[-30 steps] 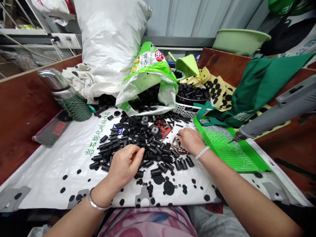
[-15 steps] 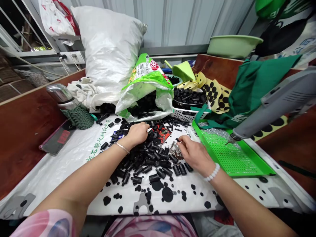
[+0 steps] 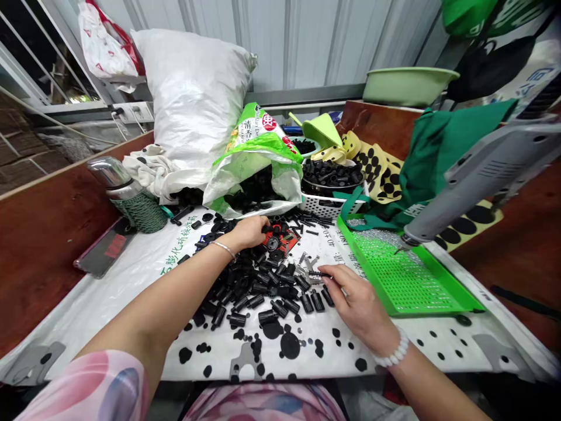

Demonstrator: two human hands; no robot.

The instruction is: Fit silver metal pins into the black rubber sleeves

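My left hand (image 3: 250, 232) reaches to the back of a heap of black plastic parts (image 3: 249, 286). Its fingers are bent together at a small black piece, mostly hidden by the hand. My right hand (image 3: 357, 301) is closed in a pinch on a thin black rod (image 3: 319, 274), held level just right of the heap. Beside that rod lie small silver metal pieces (image 3: 305, 263). A round black part (image 3: 273, 243) rests on a red patch (image 3: 287, 241) between the hands. Several short ribbed black cylinders (image 3: 316, 301) line the heap's near right edge.
A green perforated tray (image 3: 412, 280) holds small shiny bits, with a grey electric screwdriver (image 3: 464, 181) above it. Behind the heap stand an open bag (image 3: 256, 158) of black parts and a white basket (image 3: 324, 204). A flask (image 3: 131, 199) and a phone (image 3: 105, 248) are at left.
My right hand has come slightly nearer to me, and the thin black rod now shows in its fingers. My left hand has moved slightly right. The whole view has shifted a little.
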